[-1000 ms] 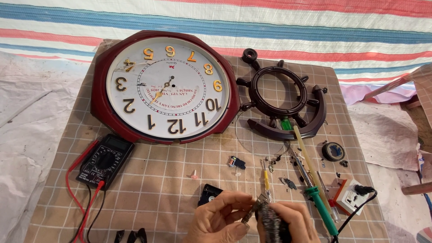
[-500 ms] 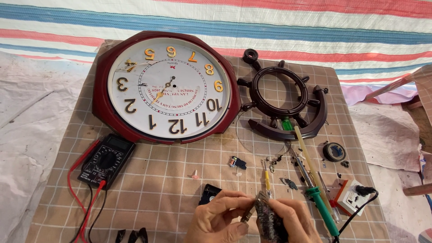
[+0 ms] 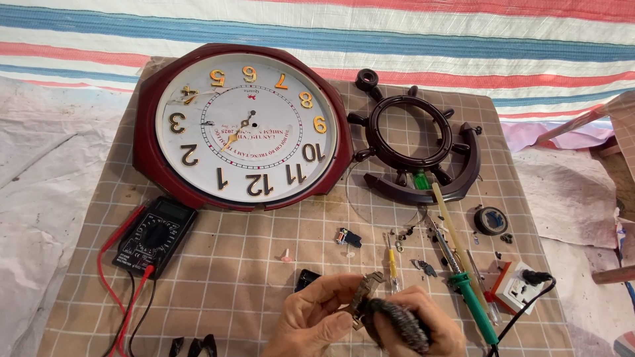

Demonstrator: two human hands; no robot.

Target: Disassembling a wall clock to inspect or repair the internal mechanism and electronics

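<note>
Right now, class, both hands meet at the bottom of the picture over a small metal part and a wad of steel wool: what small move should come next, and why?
Probably a short rubbing stroke of the steel wool along the small metal part. The left hand pinches the part and the right hand presses the wad against it, so the two already touch. This is a judgement only.

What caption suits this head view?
Two hands, left hand and right hand, scrub a small metal part with steel wool.
</note>
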